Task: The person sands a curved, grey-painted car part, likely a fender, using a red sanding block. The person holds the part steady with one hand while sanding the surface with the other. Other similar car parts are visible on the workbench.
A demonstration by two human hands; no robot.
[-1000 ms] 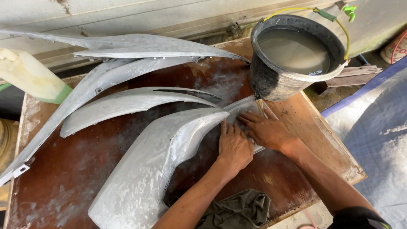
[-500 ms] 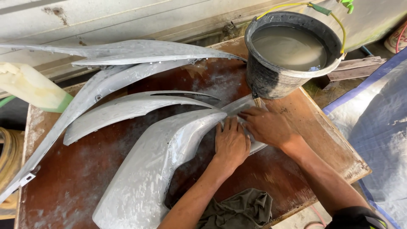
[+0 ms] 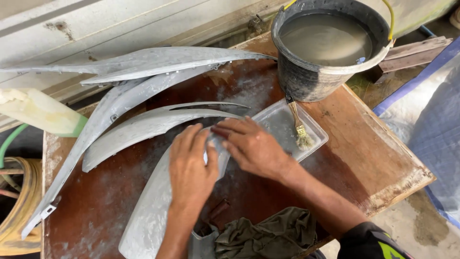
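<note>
- the big curved grey plastic body panel [image 3: 153,211] is lying on the wet reddish-brown wooden table [image 3: 378,144], running from the near edge up toward the middle, dusty and streaked all over
- my left hand [image 3: 190,165] is flat on its upper end, palm down, fingers spread and pressing, not wrapped around anything
- my right hand [image 3: 251,146] is right at the tip of the same panel, fingers laid together over it and touching my left thumb; honestly can't tell if there's something pinched under the fingers, they cover that spot
- just behind my right hand sits a shallow clear plastic tray [image 3: 318,129] with a small wood-handled paintbrush [image 3: 299,127] lying in it, bristles toward me
- past the tray, at the far corner of the table, a black bucket [image 3: 306,76] full of murky grey water
- a crumpled dark olive rag [image 3: 268,235] at the near edge, between my forearms
- further left a slimmer curved grey trim piece [image 3: 143,127], and behind it a long grey arched strip [image 3: 91,129] and another long grey panel [image 3: 143,60] by the wall
- far left, off the table edge, a pale yellowish plastic bottle [image 3: 38,112] and a coiled yellow hose [image 3: 19,225]
</note>
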